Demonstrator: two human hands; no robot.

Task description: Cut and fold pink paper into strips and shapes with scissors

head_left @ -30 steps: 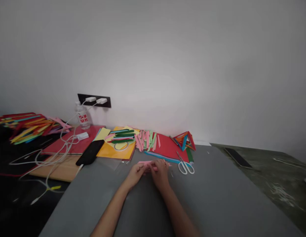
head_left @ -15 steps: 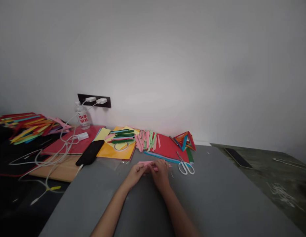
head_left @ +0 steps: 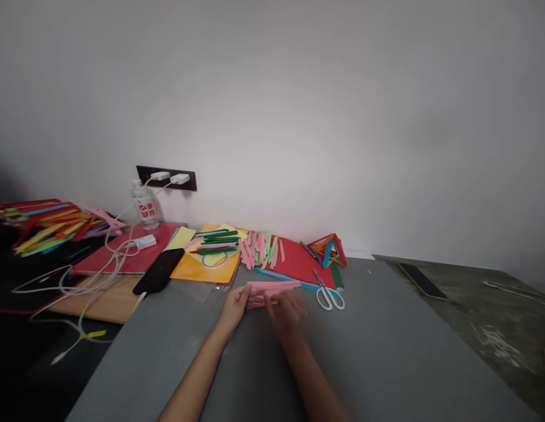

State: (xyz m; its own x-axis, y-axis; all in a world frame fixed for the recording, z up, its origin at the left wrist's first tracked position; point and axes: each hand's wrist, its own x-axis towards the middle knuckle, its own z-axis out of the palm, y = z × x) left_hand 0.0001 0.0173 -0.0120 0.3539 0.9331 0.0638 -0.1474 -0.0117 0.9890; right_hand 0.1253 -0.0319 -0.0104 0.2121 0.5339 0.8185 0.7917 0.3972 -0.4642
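Observation:
A folded piece of pink paper (head_left: 273,286) lies over the grey table, its long upper edge exposed. My left hand (head_left: 235,306) pinches its left end between thumb and fingers. Over the lower right part of the paper is my right hand (head_left: 288,312), smeared by motion, so whether it grips the paper does not show. To the right of that hand lie white-handled scissors (head_left: 329,293), blades pointing away from me.
Behind are paper strips (head_left: 259,249), red paper (head_left: 296,264), a tape roll (head_left: 214,260) on yellow sheets and a paper-strip frame (head_left: 329,251). Leftward lie a black phone (head_left: 159,272), white cables (head_left: 116,258) and a bottle (head_left: 146,206). A dark phone (head_left: 422,280) rests at right.
My right hand has moved down and slightly right, uncovering more pink paper. The left hand has shifted a little left and now holds the paper's left end.

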